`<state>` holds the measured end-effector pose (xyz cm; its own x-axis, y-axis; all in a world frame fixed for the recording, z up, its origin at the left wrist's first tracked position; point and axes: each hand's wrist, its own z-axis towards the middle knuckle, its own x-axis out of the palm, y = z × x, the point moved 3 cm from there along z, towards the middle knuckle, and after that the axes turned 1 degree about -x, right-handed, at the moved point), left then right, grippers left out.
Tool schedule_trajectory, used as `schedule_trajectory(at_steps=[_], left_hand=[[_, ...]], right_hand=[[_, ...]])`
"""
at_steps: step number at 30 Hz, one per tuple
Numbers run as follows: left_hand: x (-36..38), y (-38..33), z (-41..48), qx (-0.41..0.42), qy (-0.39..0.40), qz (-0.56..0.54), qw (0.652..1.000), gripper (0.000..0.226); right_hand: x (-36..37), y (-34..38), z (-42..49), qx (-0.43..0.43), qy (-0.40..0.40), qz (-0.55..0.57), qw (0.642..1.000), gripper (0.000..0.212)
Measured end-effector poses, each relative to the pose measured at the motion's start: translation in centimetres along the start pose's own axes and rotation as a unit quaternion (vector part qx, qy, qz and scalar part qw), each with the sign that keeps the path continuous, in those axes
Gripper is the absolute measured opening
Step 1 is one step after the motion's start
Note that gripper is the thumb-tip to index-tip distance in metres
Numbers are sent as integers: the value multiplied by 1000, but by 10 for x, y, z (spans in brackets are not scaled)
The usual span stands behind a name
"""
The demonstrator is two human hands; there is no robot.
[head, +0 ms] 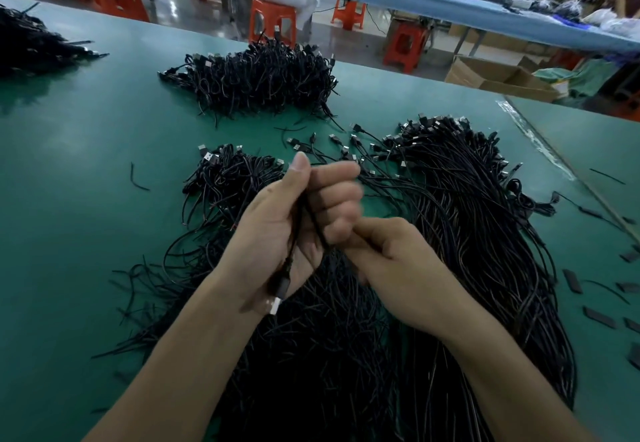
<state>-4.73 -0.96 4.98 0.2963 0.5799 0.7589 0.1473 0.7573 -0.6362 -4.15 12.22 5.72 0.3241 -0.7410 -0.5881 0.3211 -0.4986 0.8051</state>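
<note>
Gripped one black cable in the curled fingers of the left hand, above the worktop and closer to its near edge than its far one. Noted the plug of that cable hanging just below the left wrist. Pinched the same cable at the lower edge of the left palm with the curled fingertips of the right hand, the two hands touching.

Judged the step in hand as winding a single cable into a bundle, at an early stage. Saw no finished loop. Judged the next move to call for a firm left hold while drawing the free length round with the right, keeping the plug clear of the loose heap directly beneath.

Recorded a long straight pile toward the right edge, a small bundled pile just left of the hands, and a larger bundled pile toward the far edge.

Found one container only: an open cardboard box on the floor beyond the far right corner. Could not make out any contents.
</note>
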Motion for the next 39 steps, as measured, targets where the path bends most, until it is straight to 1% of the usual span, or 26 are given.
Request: schedule_trajectory(at_steps=[3,4,5,6,7,8,9,10,11,12,13,15,16,18,20,22,24,25,26,28,30,32,34,37,38,39], left_hand=[[-4,2,3,49,5,-15,999,46],[-7,2,4,78,-6,11,997,45],[-10,3,4,115,-29,67,991,46],[-14,3,4,160,-61,147,974,45],[-17,3,2,205,-94,246,943,44],[-19,4,2,238,-116,345,901,43],[-21,5,2,246,-121,432,859,42],[-21,7,2,226,-108,498,830,43],[-21,8,2,190,-89,546,811,44],[-21,10,2,150,-71,568,806,45],[-20,12,2,101,-59,558,822,48],[-16,15,-1,-11,-34,455,890,55],[-15,14,-3,-46,-26,428,902,58],[-15,8,-5,-76,-5,403,912,60],[-13,2,-6,-86,37,287,953,53],[-9,-7,-7,-91,84,87,988,47],[-7,-15,-6,-61,120,-88,987,43],[-8,-18,-5,-26,109,-120,986,44],[-11,-20,-3,17,76,-112,991,45],[-18,-21,0,104,4,-36,994,42],[-22,-17,1,165,-56,98,980,37],[-28,-12,1,202,-124,288,928,33],[-28,-9,1,180,-127,423,879,27],[-25,-6,-1,86,-84,532,838,31],[-22,-6,-2,60,-72,545,833,33],[-19,-5,-3,33,-57,537,841,36]], right_hand=[[-3,0,-5,21,34,-69,997,43],[-4,0,-6,33,50,-80,995,43],[-5,-1,-9,45,72,-95,992,42],[-6,-2,-11,56,95,-114,987,40],[-7,-1,-14,63,112,-128,983,39],[-9,1,-16,62,120,-126,983,39],[-11,4,-16,51,113,-109,986,36],[-14,8,-14,33,91,-90,991,33],[-19,11,-12,10,58,-77,995,30],[-25,13,-8,-12,17,-66,998,28],[-30,13,-4,-31,-24,-57,998,26],[-37,14,3,-67,-77,-33,994,20],[-38,13,6,-78,-92,-16,993,16],[-39,9,11,-82,-116,21,990,16],[-37,2,13,-70,-132,46,988,23],[-30,-6,13,-35,-129,54,989,24],[-22,-11,11,2,-100,39,994,19],[-17,-12,9,11,-76,21,997,19],[-13,-11,8,16,-49,-4,999,20],[-5,-6,5,11,9,-55,998,25],[0,0,1,-2,55,-83,995,33],[0,6,-3,-14,82,-100,992,34],[-5,10,-5,-30,84,-101,991,30],[-20,12,-4,-58,38,-97,993,17],[-24,12,-3,-68,20,-91,993,13],[-28,12,-3,-81,4,-80,993,10]])
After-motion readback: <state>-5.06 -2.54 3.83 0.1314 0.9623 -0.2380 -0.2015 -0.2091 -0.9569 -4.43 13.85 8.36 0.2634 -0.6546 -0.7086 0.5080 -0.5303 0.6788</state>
